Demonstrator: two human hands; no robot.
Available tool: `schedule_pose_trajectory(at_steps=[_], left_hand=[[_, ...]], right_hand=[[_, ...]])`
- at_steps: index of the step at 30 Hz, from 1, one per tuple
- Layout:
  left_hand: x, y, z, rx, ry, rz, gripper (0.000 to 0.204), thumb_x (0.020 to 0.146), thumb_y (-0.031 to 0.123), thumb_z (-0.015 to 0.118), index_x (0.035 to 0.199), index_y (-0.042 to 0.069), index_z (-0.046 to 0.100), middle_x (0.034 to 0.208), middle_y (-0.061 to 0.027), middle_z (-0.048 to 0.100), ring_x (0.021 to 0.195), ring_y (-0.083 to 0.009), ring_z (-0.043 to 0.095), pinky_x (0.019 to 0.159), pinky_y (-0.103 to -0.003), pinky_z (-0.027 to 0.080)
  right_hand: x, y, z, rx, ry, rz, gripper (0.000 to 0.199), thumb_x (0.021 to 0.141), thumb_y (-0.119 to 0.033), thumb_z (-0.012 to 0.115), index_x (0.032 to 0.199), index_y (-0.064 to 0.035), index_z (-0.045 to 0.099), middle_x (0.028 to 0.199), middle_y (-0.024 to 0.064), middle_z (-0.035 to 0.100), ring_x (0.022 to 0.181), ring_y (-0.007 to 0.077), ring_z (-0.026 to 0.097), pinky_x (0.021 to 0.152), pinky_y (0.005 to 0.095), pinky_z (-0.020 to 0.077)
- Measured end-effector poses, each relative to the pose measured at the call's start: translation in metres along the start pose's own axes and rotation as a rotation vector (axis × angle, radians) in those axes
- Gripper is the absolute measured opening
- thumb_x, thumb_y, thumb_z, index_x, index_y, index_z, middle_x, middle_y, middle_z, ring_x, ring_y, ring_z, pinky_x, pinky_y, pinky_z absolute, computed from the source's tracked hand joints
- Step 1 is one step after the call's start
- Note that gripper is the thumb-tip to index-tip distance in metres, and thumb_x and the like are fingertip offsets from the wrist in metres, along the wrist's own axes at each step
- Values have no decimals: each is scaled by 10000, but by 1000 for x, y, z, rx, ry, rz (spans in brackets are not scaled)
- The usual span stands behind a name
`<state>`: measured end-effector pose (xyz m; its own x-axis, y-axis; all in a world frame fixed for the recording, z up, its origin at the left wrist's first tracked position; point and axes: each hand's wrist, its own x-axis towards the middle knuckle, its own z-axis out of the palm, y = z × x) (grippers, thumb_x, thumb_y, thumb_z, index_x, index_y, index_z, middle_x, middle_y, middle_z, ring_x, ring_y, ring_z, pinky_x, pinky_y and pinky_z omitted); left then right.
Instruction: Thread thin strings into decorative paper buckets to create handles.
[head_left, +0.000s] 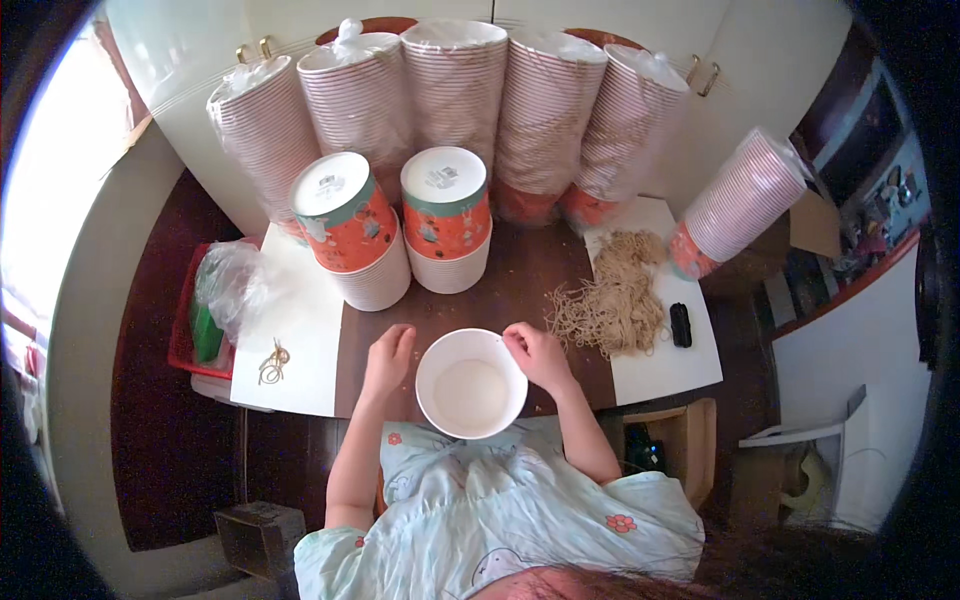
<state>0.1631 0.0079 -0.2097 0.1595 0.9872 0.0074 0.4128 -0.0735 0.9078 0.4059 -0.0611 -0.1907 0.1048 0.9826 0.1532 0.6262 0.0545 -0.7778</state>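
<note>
A white paper bucket (470, 384) stands open end up at the table's front edge, close to my body, with a bare inside. At its right rim is my right hand (537, 357), its fingers bent and closed on the edge. My left hand (391, 359) is just left of the bucket, slightly apart from it. Its fingers are curled and pressed together; whatever they may hold is too small to make out. Beyond my hands, two short stacks of paper buckets carry upside-down orange-and-green printed buckets, the left one (345, 212) and the right one (447, 207).
Tall plastic-wrapped bucket stacks (455, 95) line the back, with another wrapped stack (740, 205) at the right. A tangled heap of tan strings (618, 297) lies right, beside a black object (681, 325). Leftward are a small string bundle (273, 362) and a red basket (184, 335) with plastic bags.
</note>
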Motion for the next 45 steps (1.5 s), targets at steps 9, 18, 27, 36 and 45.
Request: schedule_pose_trajectory(at_steps=[9,18,27,36,45], left_hand=[[-61,-7,-25,-34,48,-46,199,832,146,543,910,-29,599,750,-89,624,675,-109,559,606,-244,452],[-83,15,-1,-73,107,36,185,782,90,598,934,-14,586,727,-59,581,575,-75,499,530,-214,428],[-74,17,7,-36,30,73,257,758,70,600,1004,14,554,794,-100,561,617,-139,548,544,-248,450],[-57,48,12,183,94,382,317,751,80,600,1053,25,521,973,-121,531,751,-179,540,562,-264,453],[-21,128,30,-157,-341,363,401,785,155,601,1152,43,483,951,-88,599,677,-129,513,595,-246,439]], right_hand=[[-11,86,-37,-182,78,41,126,764,-132,580,852,-46,607,800,105,605,746,252,584,654,314,455],[-30,114,15,-478,-42,194,141,702,-216,649,739,-86,608,796,91,565,764,269,557,671,366,452],[8,66,-39,522,189,168,96,837,-138,546,819,-55,502,761,29,575,703,108,534,617,252,432],[37,-44,-95,753,-140,-160,56,858,-88,512,864,-54,468,851,53,582,787,93,541,723,231,443],[40,-92,-88,780,-439,-207,57,882,-89,467,880,-40,436,903,90,589,890,127,554,789,256,445]])
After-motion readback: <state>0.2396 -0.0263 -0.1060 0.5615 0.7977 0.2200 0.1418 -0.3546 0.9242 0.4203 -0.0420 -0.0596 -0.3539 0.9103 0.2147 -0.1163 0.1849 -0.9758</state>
